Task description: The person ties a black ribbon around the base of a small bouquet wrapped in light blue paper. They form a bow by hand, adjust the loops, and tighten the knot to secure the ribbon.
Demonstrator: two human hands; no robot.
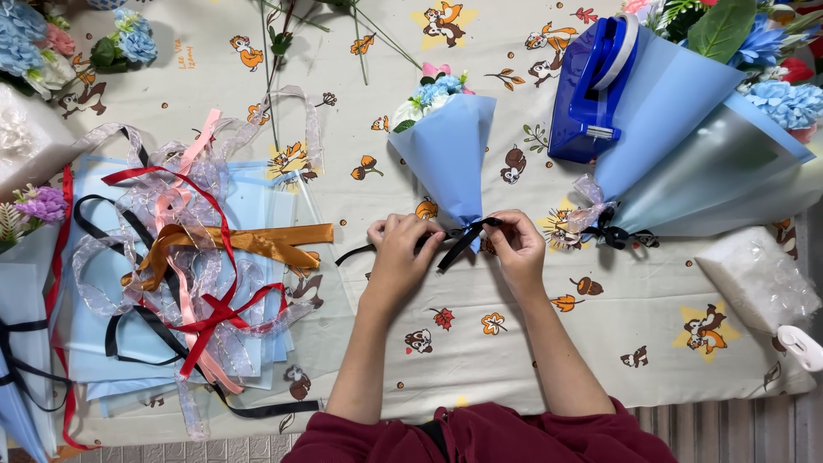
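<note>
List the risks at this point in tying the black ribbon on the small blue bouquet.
1. Both hands, left hand and right hand, pinch the black ribbon at the narrow base of the small blue bouquet; a hard pull might crumple the paper or slide the knot off.
2. The ribbon's loose tail trails left toward the ribbon pile and could snag.

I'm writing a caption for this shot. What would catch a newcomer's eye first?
At the centre, the left hand and right hand pinch a black ribbon at the base of a small blue bouquet. To the left lies a tangle of ribbons; at upper right, a blue tape dispenser beside a bigger bouquet.
</note>
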